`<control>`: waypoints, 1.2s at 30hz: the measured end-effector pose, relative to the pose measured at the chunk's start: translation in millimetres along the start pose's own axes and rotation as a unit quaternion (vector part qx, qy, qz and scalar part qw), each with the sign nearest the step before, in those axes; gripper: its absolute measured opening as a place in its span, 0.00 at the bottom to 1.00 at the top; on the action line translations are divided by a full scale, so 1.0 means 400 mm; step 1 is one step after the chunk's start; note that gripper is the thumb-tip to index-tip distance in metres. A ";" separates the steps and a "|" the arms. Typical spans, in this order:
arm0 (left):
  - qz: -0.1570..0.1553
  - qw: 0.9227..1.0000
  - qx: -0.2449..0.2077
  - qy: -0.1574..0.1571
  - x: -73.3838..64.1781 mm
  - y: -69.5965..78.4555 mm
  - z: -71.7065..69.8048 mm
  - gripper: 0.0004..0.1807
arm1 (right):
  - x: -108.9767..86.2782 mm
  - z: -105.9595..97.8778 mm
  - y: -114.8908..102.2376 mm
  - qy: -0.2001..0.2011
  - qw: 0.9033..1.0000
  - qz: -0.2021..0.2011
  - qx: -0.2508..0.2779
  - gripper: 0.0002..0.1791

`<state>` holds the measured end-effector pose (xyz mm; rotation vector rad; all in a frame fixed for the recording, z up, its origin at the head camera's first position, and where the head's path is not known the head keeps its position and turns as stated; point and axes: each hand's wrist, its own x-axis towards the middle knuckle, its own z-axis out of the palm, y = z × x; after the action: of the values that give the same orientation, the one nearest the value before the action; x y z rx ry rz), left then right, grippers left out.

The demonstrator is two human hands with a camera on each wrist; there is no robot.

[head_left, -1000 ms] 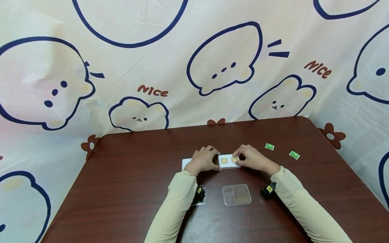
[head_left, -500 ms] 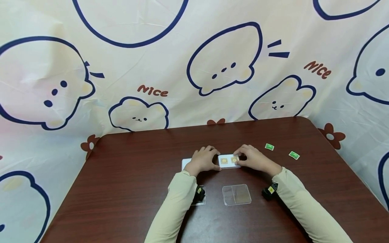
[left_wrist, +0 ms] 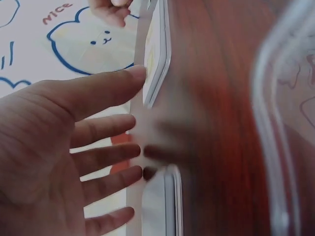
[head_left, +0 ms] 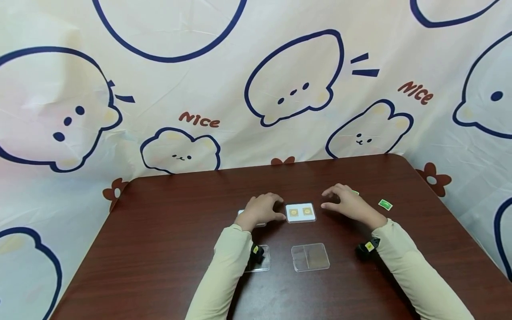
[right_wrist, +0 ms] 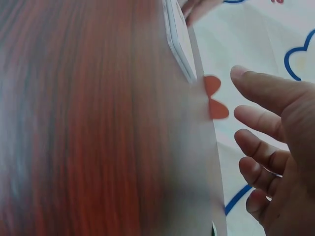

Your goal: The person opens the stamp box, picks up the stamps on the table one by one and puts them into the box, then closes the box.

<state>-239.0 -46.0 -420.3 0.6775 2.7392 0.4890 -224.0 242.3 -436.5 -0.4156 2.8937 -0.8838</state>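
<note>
A flat white case (head_left: 301, 219) with two gold squares on its face lies on the table between the two hands. Just left of it is my left hand (head_left: 261, 210), thumb and fingers spread apart with nothing between them. Beneath and behind that hand lies a second white case (left_wrist: 160, 206), mostly covered in the head view. My right hand (head_left: 349, 204) is to the right of the gold-square case, a short gap away, fingers loosely bent and holding nothing. One small green card (head_left: 355, 192) peeks out behind the right hand; another green card (head_left: 385, 205) lies farther right.
Nearer the front of the brown table (head_left: 160, 249) lie a clear plastic case with a divider (head_left: 310, 257) and another clear case (head_left: 264, 258), partly under the left forearm. A patterned cloth (head_left: 240, 89) hangs behind the table.
My right hand has let go of the right end of the gold-square case and moved right, toward the green cards. My left hand has shifted slightly left, away from the case.
</note>
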 end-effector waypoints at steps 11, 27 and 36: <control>0.048 0.991 -0.090 0.085 -0.030 -0.083 -0.030 0.19 | -0.010 -0.052 0.047 0.041 0.998 0.039 -0.025 0.22; 0.022 0.992 -0.095 0.082 -0.127 -0.206 -0.044 0.36 | -0.018 -0.076 0.100 0.039 0.994 0.074 -0.067 0.26; 0.017 0.993 -0.094 0.073 -0.153 -0.250 -0.041 0.35 | -0.024 -0.087 0.118 0.028 0.993 0.086 -0.081 0.29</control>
<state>-232.3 -163.6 -432.8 0.6654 2.7701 0.8235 -231.5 301.0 -434.1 -0.1507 3.0075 -0.6472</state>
